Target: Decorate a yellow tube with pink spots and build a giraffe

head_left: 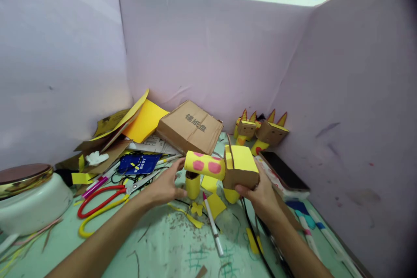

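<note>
In my right hand [262, 191] is a small cardboard box head [241, 178] with a yellow top, my thumb on its front and the other fingers behind it. A yellow paper tube with pink spots [205, 165] runs leftward from the head. Below are a short upright yellow tube [193, 186] and another yellow piece [231, 195]. At the tubes' left end, my left hand [169, 184] is curved with thumb and fingers apart; whether it touches them I cannot tell. A white marker [213, 226] lies in front, among yellow paper scraps [215, 206].
Scissors with red and yellow handles [104, 204] lie left, near a white pot [31, 200]. Behind are a cardboard box [190, 127] and yellow sheets [146, 119]. Two horned cardboard heads [272, 132] and a phone [285, 171] are right. Pale panels [208, 61] enclose the table.
</note>
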The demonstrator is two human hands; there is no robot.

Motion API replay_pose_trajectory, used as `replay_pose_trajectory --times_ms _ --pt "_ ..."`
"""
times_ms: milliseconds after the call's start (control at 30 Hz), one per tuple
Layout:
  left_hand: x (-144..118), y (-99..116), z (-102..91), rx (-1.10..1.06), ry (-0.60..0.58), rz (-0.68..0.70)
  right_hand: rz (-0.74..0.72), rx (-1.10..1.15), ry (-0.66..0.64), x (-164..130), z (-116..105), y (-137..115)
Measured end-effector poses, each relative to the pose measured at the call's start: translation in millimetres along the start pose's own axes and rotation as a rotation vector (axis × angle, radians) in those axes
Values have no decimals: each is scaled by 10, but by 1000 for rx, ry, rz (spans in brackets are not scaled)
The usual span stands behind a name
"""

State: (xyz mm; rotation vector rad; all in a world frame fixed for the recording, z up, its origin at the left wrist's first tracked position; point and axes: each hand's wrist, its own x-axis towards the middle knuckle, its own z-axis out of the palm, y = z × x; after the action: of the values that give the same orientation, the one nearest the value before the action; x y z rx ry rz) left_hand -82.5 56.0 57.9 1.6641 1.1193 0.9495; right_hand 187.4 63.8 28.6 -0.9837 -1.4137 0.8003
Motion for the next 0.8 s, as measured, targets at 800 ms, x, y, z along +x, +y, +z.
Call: replay_pose_trajectory --times_ms 800 --pt "92 -81 261 -399 222 110 113 202 -168 11 -19 116"
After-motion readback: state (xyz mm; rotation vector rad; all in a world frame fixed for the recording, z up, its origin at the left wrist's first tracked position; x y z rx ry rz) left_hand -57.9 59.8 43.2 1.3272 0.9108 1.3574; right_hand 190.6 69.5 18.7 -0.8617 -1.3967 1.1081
